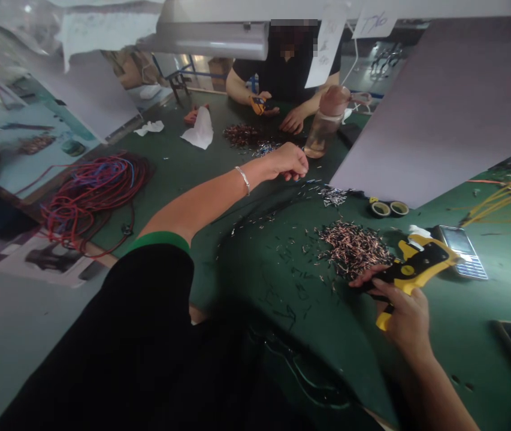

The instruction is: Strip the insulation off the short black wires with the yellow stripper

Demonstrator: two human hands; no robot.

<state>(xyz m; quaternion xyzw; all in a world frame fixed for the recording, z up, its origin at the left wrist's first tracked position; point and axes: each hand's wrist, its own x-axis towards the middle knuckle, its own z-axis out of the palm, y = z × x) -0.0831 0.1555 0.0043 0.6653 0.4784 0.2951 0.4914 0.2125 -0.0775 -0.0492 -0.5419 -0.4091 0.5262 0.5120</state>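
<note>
A yellow-and-black plastic wire stripper (417, 263) is clenched in the right hand (401, 317), just beside a loose heap of short, copper-tipped wire pieces (354, 248) on the smooth green table mat (475, 353). The left hand (286, 163) is curled above the mat; whether anything is pinched cannot be told. A clear plastic bottle (327, 123) stands farther off, and a tangled coil of red and blue wire (93, 191) lies to the left.

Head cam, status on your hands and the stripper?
Right hand gripping yellow-and-black wire stripper. Left hand curled over green mat, contents unclear. Short wire pieces heaped beside stripper; mobile phone just beyond it.
</note>
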